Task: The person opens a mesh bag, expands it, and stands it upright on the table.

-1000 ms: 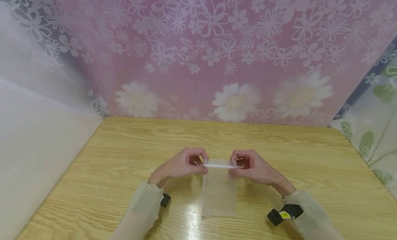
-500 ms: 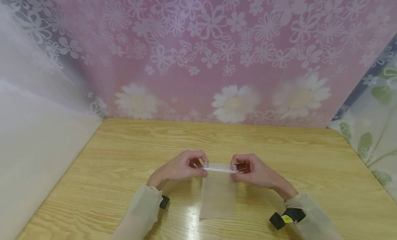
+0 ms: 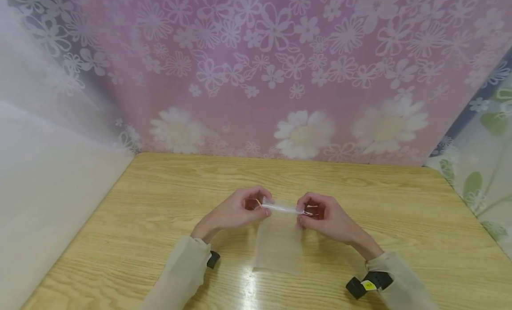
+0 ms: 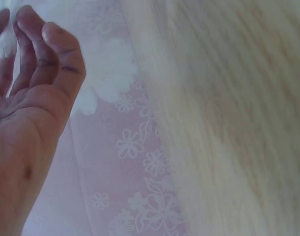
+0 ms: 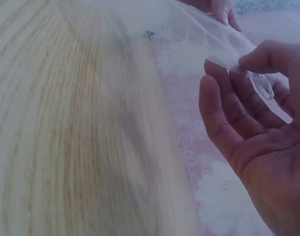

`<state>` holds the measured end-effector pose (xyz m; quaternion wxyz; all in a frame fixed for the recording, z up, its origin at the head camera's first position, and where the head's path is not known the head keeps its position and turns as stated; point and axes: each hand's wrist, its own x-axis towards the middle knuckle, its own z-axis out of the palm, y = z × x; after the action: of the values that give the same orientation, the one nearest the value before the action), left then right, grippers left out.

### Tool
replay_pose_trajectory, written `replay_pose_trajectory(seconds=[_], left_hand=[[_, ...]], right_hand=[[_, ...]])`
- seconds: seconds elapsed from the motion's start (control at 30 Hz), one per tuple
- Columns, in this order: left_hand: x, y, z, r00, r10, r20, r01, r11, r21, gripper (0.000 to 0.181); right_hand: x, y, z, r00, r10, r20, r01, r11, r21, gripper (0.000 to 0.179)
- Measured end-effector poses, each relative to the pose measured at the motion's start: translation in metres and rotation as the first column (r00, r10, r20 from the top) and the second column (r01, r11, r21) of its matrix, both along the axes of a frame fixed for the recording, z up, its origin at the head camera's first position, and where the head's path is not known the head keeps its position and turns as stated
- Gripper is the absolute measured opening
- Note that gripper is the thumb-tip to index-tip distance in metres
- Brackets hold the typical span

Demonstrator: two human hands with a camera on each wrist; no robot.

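Note:
A clear plastic zip bag point(image 3: 278, 250) hangs between the two hands, its white zip strip point(image 3: 283, 208) running across near the top. My left hand point(image 3: 238, 211) pinches the strip's left end between thumb and fingers. At the opposite end my right hand point(image 3: 330, 216) pinches the strip the same way. The strip tilts slightly, higher on the left. In the right wrist view, the bag's edge point(image 5: 265, 91) shows by the right thumb, with the other hand behind the film. The left wrist view shows the left hand point(image 4: 34, 93) with curled fingers; little of the bag is visible there.
A wood-grain table point(image 3: 160, 181) lies beneath the hands. A pink flowered curtain point(image 3: 240, 78) stands behind it, with a pale sheet point(image 3: 52, 167) along the left side and a leaf-patterned cloth point(image 3: 480, 167) on the right. Black wrist devices point(image 3: 368, 283) sit at both cuffs.
Both hands have risen slightly with the bag, the left one more. The zip strip has gone from nearly level to tilted, and the bag's lower edge has moved up and left.

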<state>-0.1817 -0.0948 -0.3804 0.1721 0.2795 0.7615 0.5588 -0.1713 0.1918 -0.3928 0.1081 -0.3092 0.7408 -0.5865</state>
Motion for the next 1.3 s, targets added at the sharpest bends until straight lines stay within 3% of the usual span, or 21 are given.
replay_pose_trajectory(seconds=[0.13, 0.23, 0.37, 0.57, 0.93, 1.3], left_hand=[[0.001, 0.003, -0.002, 0.995, 0.094, 0.046, -0.097, 0.992, 0.080, 0.030], [0.001, 0.006, -0.003, 0.982, 0.180, 0.049, -0.185, 0.971, 0.150, 0.033], [0.000, 0.008, -0.004, 0.967, 0.253, 0.037, -0.255, 0.943, 0.215, 0.034], [0.000, 0.010, -0.004, 0.943, 0.325, 0.075, -0.334, 0.910, 0.245, 0.032], [-0.005, 0.010, -0.003, 0.918, 0.384, 0.094, -0.395, 0.871, 0.292, 0.033], [-0.010, 0.012, -0.002, 0.905, 0.416, 0.090, -0.423, 0.855, 0.299, 0.034]], right_hand=[[0.000, -0.002, 0.000, 0.997, -0.082, -0.011, 0.082, 0.996, -0.037, 0.019], [-0.001, -0.003, 0.002, 0.991, -0.134, -0.030, 0.131, 0.988, -0.077, 0.029], [-0.002, -0.004, 0.003, 0.988, -0.149, -0.038, 0.143, 0.982, -0.127, 0.041], [0.002, -0.006, 0.005, 0.988, -0.149, -0.041, 0.139, 0.973, -0.185, 0.052], [0.011, -0.010, 0.006, 0.990, -0.138, -0.025, 0.132, 0.976, -0.171, 0.053], [0.015, -0.015, -0.011, 0.995, -0.063, -0.075, 0.043, 0.970, -0.237, 0.043]])
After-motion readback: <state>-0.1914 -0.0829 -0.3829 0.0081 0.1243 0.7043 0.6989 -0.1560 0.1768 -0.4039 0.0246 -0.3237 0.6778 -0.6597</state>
